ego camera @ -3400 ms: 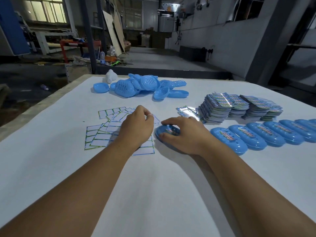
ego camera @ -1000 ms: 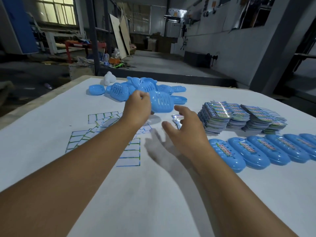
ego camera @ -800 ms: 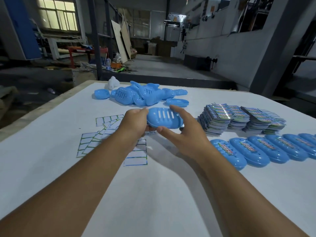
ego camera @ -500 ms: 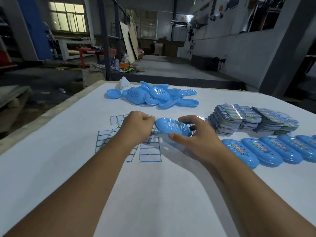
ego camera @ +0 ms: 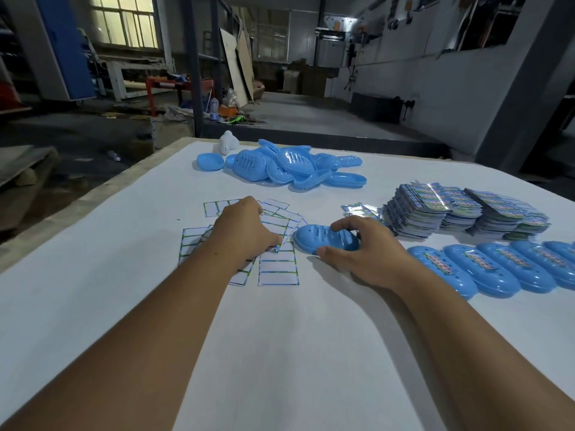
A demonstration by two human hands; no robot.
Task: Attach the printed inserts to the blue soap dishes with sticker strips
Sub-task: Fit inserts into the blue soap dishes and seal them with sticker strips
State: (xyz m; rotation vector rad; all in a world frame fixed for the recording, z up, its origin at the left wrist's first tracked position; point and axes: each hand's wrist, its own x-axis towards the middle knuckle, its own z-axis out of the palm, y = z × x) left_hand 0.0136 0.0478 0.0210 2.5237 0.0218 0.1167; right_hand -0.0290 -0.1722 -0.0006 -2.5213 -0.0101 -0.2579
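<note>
Soap dish (ego camera: 325,241), blue, slotted, one piece: lies on the white table (ego camera: 93,306) just right of the sticker sheets, with my right hand (ego camera: 367,253) cupped over its right end, thumb at the near rim and fingers across the top. I judge it light, stiff and smooth, likely to skate on the table; hold best by the long rims.

Left hand (ego camera: 245,234): curled palm-down on the sticker sheets (ego camera: 278,269); whether it pinches a strip I cannot tell, as the fingertips are hidden.

Printed inserts (ego camera: 435,209): stacked well right of the dish; thin, glossy, probably slippery; lift by one edge. Print illegible.

Finished dishes (ego camera: 479,269): row at right, inserts on top, cut off by the frame edge.

Loose dishes (ego camera: 280,166): heap at the far side; count unclear. Beside it a small white object (ego camera: 228,143), unidentified.
</note>
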